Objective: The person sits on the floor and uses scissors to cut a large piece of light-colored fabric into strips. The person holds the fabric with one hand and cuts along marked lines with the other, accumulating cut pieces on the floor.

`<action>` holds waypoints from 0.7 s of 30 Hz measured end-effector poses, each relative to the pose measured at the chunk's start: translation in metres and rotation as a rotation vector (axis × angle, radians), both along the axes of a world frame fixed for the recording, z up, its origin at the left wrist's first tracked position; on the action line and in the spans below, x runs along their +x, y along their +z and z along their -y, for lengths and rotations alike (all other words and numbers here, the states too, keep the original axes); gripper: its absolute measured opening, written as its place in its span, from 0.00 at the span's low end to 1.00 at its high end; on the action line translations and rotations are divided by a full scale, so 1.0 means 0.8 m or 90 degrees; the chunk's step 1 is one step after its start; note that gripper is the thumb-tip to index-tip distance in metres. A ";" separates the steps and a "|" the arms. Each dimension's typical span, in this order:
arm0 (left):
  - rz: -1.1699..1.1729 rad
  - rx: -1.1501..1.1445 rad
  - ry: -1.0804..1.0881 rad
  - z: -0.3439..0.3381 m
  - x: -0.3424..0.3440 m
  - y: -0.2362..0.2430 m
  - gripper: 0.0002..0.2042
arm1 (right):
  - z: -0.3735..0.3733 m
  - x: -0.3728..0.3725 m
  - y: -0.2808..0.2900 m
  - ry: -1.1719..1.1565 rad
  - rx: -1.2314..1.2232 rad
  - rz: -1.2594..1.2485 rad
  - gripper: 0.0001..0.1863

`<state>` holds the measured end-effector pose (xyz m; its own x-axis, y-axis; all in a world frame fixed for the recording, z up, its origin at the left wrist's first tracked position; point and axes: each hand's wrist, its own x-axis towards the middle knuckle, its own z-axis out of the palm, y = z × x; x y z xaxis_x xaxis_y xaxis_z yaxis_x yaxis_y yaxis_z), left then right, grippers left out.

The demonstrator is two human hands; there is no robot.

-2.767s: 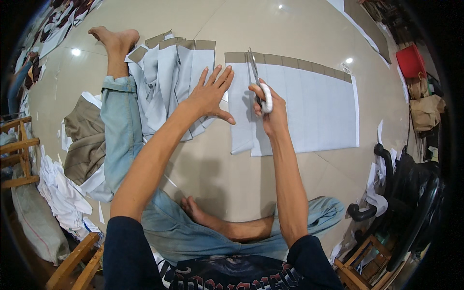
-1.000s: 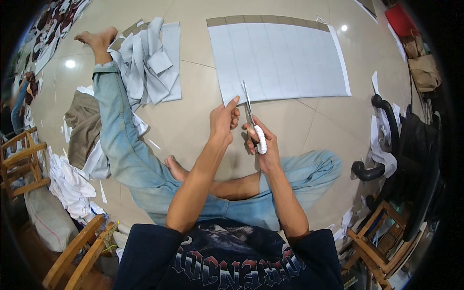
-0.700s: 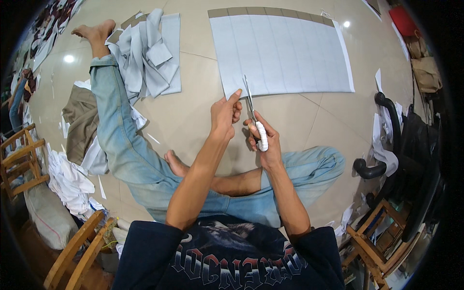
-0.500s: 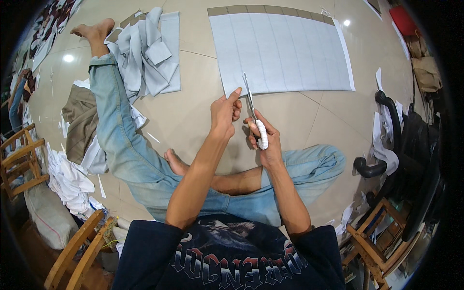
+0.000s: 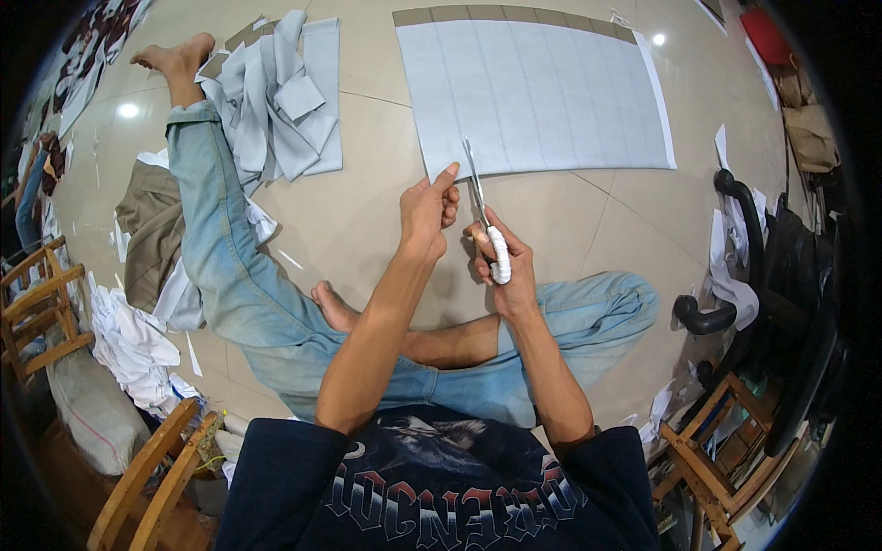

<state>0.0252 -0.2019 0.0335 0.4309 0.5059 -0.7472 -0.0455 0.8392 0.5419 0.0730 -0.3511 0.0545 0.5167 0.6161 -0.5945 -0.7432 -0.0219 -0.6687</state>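
A wide light grey fabric sheet (image 5: 551, 101) lies flat on the floor in front of me, marked with several parallel lines and showing a brown strip along its far edge. My left hand (image 5: 429, 213) pinches the sheet's near edge close to its left corner, thumb on top. Around the white-wrapped handles of a pair of scissors (image 5: 497, 248) my right hand (image 5: 505, 266) is closed. The blades point away from me, one over the sheet and slightly apart, just right of my left thumb.
A crumpled heap of grey fabric pieces (image 5: 276, 101) lies left of the sheet, beside my outstretched leg. Brown cloth (image 5: 152, 230) and white scraps (image 5: 133, 340) are farther left. On the right stands a black chair base (image 5: 707, 317), with a wooden frame (image 5: 717, 441) nearer me.
Almost nothing differs. The whole view has shifted very slightly, while both hands and the scissors keep their places at the sheet's near edge.
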 end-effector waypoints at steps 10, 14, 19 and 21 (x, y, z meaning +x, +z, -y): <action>-0.002 -0.008 -0.007 -0.001 -0.001 0.000 0.10 | -0.002 -0.004 0.005 0.029 -0.030 0.038 0.29; -0.004 -0.008 -0.010 -0.002 0.000 -0.001 0.11 | -0.001 -0.001 0.004 0.018 -0.040 0.028 0.29; -0.007 -0.012 -0.012 -0.003 -0.002 -0.005 0.12 | -0.011 0.007 0.015 -0.006 -0.032 -0.016 0.30; -0.004 -0.013 -0.017 -0.003 -0.002 -0.004 0.12 | -0.020 0.014 0.014 -0.021 -0.012 -0.026 0.30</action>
<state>0.0234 -0.1995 0.0305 0.4395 0.4788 -0.7600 -0.0200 0.8511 0.5247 0.0842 -0.3351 0.0654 0.5117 0.5880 -0.6264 -0.7702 -0.0090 -0.6377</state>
